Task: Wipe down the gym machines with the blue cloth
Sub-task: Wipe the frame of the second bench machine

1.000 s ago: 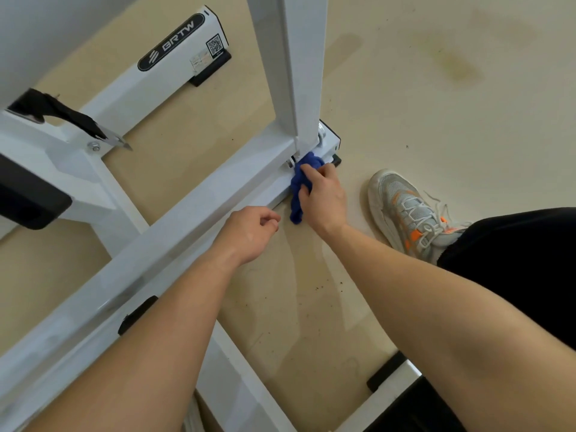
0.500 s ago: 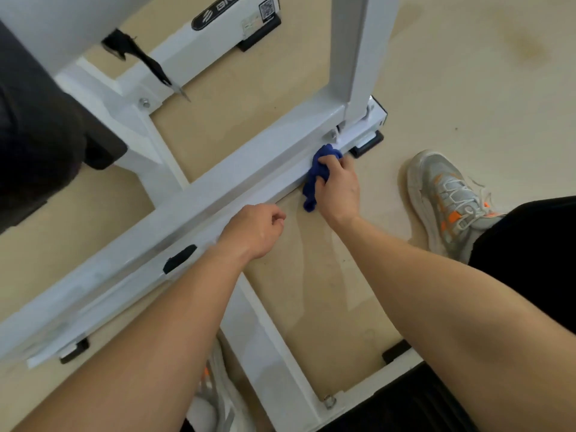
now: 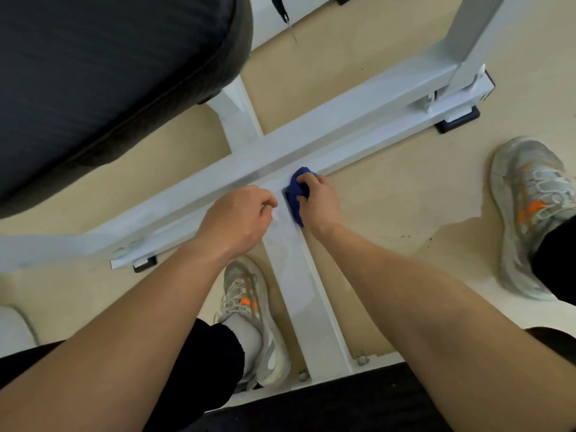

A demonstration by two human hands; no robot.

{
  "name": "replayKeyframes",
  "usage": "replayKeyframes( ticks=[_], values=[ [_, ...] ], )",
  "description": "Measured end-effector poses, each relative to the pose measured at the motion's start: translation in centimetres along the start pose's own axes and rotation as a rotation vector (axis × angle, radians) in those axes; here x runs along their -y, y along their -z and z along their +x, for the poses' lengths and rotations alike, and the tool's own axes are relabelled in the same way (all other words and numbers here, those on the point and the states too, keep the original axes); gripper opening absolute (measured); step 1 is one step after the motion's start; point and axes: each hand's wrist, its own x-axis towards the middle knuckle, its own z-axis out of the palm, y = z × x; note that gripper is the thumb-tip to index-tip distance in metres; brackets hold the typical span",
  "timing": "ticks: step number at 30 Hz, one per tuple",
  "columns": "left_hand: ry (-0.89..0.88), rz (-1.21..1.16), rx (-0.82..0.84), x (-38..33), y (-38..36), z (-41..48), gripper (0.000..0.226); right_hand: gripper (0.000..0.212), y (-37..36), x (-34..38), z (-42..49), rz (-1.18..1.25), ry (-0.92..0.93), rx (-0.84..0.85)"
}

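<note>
A white gym machine frame (image 3: pixel 358 120) lies low over the beige floor, its long base bar running from lower left to upper right. My right hand (image 3: pixel 319 202) grips a bunched blue cloth (image 3: pixel 297 193) and presses it on the spot where a second white bar (image 3: pixel 305 294) meets the long one. My left hand (image 3: pixel 240 219) is curled into a loose fist just left of the cloth, resting against the frame, with nothing seen in it.
A big black padded seat (image 3: pixel 109 73) overhangs the upper left. A white upright post (image 3: pixel 467 39) rises at the upper right, with a black rubber foot (image 3: pixel 458 121) below it. My two grey and orange shoes (image 3: pixel 249 313) (image 3: pixel 530 213) stand either side of the bar.
My right hand has slid the blue cloth down-left along the long base bar, away from the upright post to the bar junction. My left hand moved with it; the view shifted over the seat.
</note>
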Motion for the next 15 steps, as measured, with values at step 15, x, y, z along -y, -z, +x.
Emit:
replayKeyframes(
  ticks=[15],
  values=[
    [0.274,-0.294,-0.079,3.1,-2.1,-4.8,0.026,0.035,3.6,-3.0,-9.8,-0.125,-0.118,0.572]
  ],
)
